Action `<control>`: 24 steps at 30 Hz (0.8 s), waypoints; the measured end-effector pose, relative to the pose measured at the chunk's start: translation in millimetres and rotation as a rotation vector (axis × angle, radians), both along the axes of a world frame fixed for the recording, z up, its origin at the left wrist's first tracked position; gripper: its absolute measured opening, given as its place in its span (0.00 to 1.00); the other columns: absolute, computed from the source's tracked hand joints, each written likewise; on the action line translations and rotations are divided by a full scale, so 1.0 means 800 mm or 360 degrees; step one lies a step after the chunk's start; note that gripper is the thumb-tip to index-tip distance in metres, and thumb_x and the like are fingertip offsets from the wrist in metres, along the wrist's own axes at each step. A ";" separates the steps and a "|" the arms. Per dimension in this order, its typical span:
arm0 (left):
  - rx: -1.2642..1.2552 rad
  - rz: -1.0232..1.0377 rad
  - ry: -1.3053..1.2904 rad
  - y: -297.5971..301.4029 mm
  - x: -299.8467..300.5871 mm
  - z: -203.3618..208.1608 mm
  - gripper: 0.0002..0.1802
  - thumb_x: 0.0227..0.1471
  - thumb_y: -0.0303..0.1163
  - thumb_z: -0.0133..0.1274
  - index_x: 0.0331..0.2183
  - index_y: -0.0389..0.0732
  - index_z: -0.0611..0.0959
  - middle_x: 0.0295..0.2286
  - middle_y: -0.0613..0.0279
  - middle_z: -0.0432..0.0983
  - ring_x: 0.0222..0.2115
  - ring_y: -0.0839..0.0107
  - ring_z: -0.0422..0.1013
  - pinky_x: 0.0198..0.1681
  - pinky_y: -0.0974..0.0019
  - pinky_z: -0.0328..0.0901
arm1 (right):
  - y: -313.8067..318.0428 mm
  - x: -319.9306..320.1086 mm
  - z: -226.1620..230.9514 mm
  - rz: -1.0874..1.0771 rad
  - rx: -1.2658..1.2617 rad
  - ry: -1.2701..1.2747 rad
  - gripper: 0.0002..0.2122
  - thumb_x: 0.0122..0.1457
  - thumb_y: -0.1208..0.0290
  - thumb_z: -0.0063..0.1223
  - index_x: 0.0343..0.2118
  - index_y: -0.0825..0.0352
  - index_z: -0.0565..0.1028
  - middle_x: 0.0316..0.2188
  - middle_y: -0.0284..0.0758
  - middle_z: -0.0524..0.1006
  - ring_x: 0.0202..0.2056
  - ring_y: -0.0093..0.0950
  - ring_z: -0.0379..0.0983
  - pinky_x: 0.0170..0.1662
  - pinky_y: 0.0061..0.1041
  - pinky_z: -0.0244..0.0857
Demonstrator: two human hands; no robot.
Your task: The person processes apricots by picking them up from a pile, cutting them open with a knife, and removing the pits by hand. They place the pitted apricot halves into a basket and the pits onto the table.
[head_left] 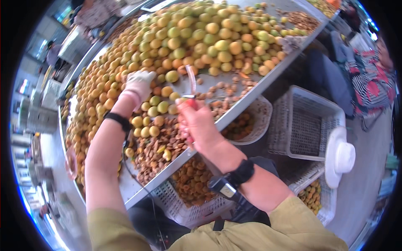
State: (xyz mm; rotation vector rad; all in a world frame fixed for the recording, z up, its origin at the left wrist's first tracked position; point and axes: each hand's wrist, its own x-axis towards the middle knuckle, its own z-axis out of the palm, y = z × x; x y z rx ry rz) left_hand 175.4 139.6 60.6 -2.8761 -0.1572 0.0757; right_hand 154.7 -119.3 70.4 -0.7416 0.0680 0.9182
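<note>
Head view: a broad heap of smooth, round fruits (pixel 197 33), yellow-green to orange, covers much of the shiny metal table (pixel 257 92), which has a straight, raised rim. The left hand (pixel 140 83), in a thin whitish glove, reaches in among the fruits at the near side of the heap; its fingers are bent, and whether they grasp a fruit cannot be told. The bare right hand (pixel 197 123) is above the near rim, fingers wrapped around a red-handled tool (pixel 191 103). A narrow, pale curved strip (pixel 191 77) rises just beyond it. Below and between the hands lie rough brown pits (pixel 157 152), small and oval, with a few yellow pieces among them. Under the rim, a latticed plastic crate (pixel 207 211) holds crinkled orange-brown fruit pieces (pixel 190 182), and a round white basket (pixel 263 121) stands beside a rectangular slotted crate (pixel 284 121).
</note>
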 end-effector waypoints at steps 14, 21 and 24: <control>-0.1309 0.0232 -0.0742 -0.032 -0.081 0.036 0.30 0.39 0.29 0.66 0.47 0.39 0.77 0.37 0.55 0.79 0.39 0.61 0.75 0.44 0.63 0.70 | 0.003 -0.009 0.009 0.0158 -0.0052 -0.0619 0.15 0.65 0.52 0.48 0.33 0.60 0.66 0.16 0.22 0.60 0.14 0.12 0.54 0.15 0.12 0.48; -0.2572 0.0565 -0.1083 -0.108 -0.200 0.086 0.27 0.46 0.23 0.64 0.50 0.35 0.74 0.41 0.64 0.73 0.43 0.75 0.71 0.47 0.71 0.67 | -0.002 -0.026 0.010 0.0471 -0.0113 -0.1246 0.15 0.68 0.54 0.43 0.33 0.62 0.70 0.18 0.20 0.62 0.19 0.10 0.56 0.20 0.11 0.50; -0.2966 0.0552 -0.1423 -0.143 -0.237 0.077 0.33 0.44 0.25 0.66 0.52 0.35 0.72 0.43 0.62 0.72 0.42 0.75 0.70 0.47 0.73 0.66 | -0.008 -0.035 0.010 0.0531 -0.0282 -0.1532 0.17 0.68 0.53 0.44 0.31 0.65 0.70 0.18 0.20 0.62 0.20 0.12 0.56 0.22 0.14 0.50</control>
